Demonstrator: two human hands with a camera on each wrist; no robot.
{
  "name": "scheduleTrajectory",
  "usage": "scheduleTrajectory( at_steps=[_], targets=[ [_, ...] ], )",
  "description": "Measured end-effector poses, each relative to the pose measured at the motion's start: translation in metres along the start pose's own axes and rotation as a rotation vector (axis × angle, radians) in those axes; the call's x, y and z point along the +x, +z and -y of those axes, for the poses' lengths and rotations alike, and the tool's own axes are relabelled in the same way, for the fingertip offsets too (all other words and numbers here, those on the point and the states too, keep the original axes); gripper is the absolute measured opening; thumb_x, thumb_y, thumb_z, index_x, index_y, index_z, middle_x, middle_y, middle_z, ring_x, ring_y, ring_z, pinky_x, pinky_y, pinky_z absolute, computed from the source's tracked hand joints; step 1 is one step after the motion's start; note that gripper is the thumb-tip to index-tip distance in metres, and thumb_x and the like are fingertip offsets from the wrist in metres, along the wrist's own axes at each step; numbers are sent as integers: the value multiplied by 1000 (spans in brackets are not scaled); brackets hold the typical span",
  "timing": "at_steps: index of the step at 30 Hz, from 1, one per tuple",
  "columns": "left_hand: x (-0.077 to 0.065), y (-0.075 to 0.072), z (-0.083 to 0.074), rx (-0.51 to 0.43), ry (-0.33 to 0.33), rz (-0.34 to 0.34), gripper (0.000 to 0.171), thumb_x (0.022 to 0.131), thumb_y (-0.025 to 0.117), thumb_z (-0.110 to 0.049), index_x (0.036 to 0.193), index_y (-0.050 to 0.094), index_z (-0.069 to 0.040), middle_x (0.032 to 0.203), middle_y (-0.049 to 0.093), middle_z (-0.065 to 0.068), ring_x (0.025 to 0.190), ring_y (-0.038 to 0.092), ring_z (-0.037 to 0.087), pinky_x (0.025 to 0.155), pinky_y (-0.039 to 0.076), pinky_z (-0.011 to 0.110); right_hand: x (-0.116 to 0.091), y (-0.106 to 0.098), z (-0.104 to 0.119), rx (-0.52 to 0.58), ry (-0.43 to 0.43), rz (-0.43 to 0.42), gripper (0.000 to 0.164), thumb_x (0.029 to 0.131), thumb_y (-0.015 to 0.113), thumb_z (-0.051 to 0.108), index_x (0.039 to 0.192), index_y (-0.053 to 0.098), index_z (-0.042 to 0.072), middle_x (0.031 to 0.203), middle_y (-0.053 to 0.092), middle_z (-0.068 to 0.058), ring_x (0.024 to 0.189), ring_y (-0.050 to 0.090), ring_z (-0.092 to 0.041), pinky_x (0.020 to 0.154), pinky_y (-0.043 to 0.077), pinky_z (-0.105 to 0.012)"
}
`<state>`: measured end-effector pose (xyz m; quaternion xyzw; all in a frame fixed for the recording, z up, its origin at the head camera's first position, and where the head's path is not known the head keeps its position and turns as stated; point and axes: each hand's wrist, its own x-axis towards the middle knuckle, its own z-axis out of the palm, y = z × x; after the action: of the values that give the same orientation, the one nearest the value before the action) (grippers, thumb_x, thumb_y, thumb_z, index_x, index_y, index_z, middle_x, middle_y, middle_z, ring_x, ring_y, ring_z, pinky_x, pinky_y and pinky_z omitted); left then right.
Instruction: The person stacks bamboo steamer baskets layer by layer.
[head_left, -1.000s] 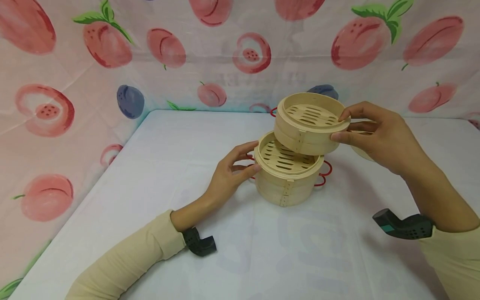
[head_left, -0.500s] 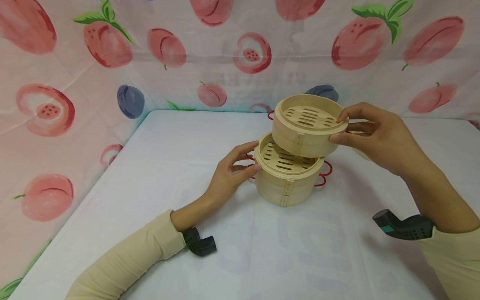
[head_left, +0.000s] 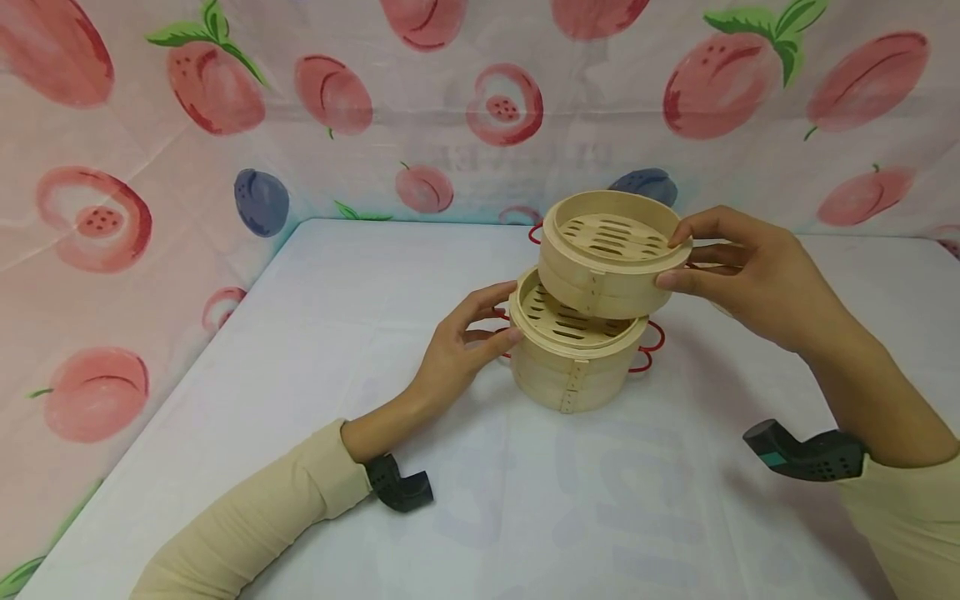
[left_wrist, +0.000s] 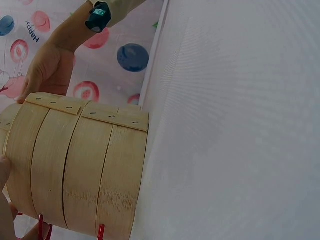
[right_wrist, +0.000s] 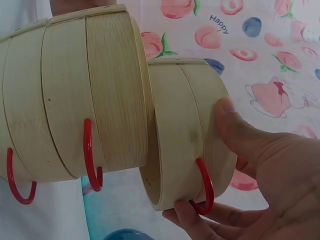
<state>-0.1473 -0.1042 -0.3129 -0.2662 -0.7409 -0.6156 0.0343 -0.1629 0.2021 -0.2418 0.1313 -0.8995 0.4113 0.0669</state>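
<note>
A bamboo steamer basket (head_left: 592,287) with a slatted base hangs slightly tilted over the lower steamer stack (head_left: 570,379), overlapping its far side in the head view. The right hand (head_left: 757,271) holds this basket by its right wall, thumb in front and fingers at the rim. In the right wrist view, a gap shows along part of the edge between the upper basket (right_wrist: 185,135) and the stack (right_wrist: 65,105). The left hand (head_left: 461,342) grips the stack's left side, thumb in front and fingers behind. Red loop handles (head_left: 651,337) stick out from the stack.
A white-covered table (head_left: 360,350) stretches around the stack. Behind and to the left hangs a fruit-print cloth (head_left: 420,100). A pale bamboo piece is mostly hidden behind the right hand. Black devices (head_left: 401,487) sit on both wrists.
The right hand has moved the upper basket slightly left and down, closer over the stack. The left hand and the stack have stayed in place.
</note>
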Motion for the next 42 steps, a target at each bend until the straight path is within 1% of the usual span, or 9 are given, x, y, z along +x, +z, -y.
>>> scheduleTrajectory(
  at_steps=[8,13,17,20,24,27,31,35,42],
  targets=[
    [0,0,0,1,-4,-1,52,90,63,-4,139,46,-4,135,51,8,115,49,30,90,46,47,0,1,1,7,-26,7,38,82,78,24,114,59,15,120,52,2,101,59,-8,71,48,-11],
    [0,1,-1,2,-4,-1,51,90,62,-2,139,46,-3,136,50,9,114,49,30,90,46,47,0,2,2,11,-20,23,39,82,78,24,114,59,16,121,51,2,103,59,-11,72,48,-12],
    [1,0,1,-1,0,-1,52,90,62,-3,139,46,-4,137,49,10,115,48,31,90,46,48,-1,3,3,20,-20,29,39,81,78,24,114,59,16,121,51,2,103,59,-8,72,49,-12],
    [3,0,13,2,7,-2,53,91,63,-5,140,46,-8,137,49,5,114,49,27,90,46,47,-1,3,4,-4,-22,25,38,81,78,25,113,59,17,119,53,3,103,58,-7,72,47,-12],
    [5,-1,30,20,15,-5,53,92,65,-13,141,47,-20,136,50,-5,114,50,17,89,47,42,-1,4,5,-62,-21,16,37,81,78,31,111,60,20,116,55,6,106,56,-8,73,44,-15],
    [6,-1,34,23,27,-5,52,92,67,-25,140,47,-26,136,50,-10,113,50,14,89,48,40,-2,4,5,-91,-25,10,37,80,78,33,110,60,21,113,56,7,108,53,-10,75,42,-16],
    [6,-1,35,20,36,-4,53,91,67,-34,140,48,-27,135,50,-10,113,50,15,88,48,40,-3,4,6,-106,-31,7,38,80,78,35,110,60,21,110,56,6,106,50,-8,79,40,-12],
    [6,-1,35,25,35,-6,53,91,66,-35,140,48,-27,135,50,-11,113,50,14,89,48,39,-3,4,7,-108,-31,14,39,79,79,35,111,60,22,110,56,7,105,48,-8,78,40,-9],
    [2,1,0,14,2,-3,53,90,62,-1,140,46,-4,137,49,10,114,49,27,91,45,47,-5,2,8,-117,-70,34,38,77,81,30,110,62,24,110,56,7,104,47,-11,76,40,-9]
  ],
)
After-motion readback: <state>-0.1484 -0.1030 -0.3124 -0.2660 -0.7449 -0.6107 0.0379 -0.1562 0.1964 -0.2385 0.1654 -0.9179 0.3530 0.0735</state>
